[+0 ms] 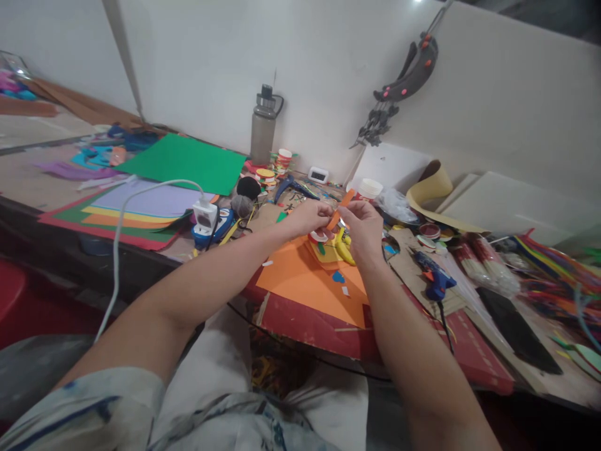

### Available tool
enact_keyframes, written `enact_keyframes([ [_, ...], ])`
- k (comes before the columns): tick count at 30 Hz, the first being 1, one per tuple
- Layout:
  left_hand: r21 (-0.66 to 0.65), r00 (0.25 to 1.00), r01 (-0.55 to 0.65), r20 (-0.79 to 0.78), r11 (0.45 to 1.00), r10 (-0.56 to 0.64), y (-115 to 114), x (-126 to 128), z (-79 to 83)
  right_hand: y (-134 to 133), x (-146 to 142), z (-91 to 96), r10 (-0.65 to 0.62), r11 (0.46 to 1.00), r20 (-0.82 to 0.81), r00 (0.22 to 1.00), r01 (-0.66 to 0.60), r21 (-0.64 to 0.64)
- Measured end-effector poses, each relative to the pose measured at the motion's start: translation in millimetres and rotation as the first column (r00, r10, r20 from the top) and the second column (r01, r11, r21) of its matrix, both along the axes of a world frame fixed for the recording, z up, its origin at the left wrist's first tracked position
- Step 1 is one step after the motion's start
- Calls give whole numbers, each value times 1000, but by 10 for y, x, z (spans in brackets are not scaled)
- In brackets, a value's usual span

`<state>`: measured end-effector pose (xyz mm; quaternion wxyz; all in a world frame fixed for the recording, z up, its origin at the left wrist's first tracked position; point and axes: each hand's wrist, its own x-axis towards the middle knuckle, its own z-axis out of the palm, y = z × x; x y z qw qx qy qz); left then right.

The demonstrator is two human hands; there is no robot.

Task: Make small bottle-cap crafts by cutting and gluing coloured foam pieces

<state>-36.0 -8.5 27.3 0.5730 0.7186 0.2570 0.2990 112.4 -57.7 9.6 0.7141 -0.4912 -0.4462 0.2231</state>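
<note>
My left hand (310, 218) and my right hand (365, 225) are close together above the worktable, both closed on a narrow orange paper strip (346, 199) that slants upward between them. Just under my right hand shows a curved yellow object (345, 248); its kind is partly hidden by the fingers. Beneath the hands lies a large orange paper sheet (293, 272). A small blue heart-shaped piece (338, 276) and a white scrap (345, 290) rest on it.
On the right lie a blue glue gun (436, 282) and a black phone-like slab (519, 329). A power socket (205, 216) with a white cable, coloured sheets (183, 160) and a grey bottle (263, 128) stand left and behind. Several craft scraps crowd the back.
</note>
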Motion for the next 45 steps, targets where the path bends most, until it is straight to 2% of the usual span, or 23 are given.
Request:
enact_keyframes([
  [6, -232, 978, 101, 201, 967, -54, -30, 43, -43, -4, -5, 13, -20, 999, -66, 998, 23, 45],
  [11, -103, 987, 99, 134, 990, -85, -50, 23, -32, 13, -16, -2, -5, 998, -137, 991, 13, 61],
  [18, -73, 997, 48, 59, 996, -44, -68, 24, -10, -22, -21, 57, 51, 999, -127, 991, -49, 24],
  [27, -27, 995, 88, 51, 996, -86, -17, 51, -101, -46, 8, 87, -40, 999, -83, 996, 41, 8],
  [38, -64, 996, 85, 15, 994, -84, -73, 24, -1, -8, 82, 61, -90, 996, -34, 995, 90, 14],
  [45, 30, 998, 51, -31, 998, -50, -4, -29, -13, -26, 79, 79, -100, 993, -100, 990, 106, 58],
])
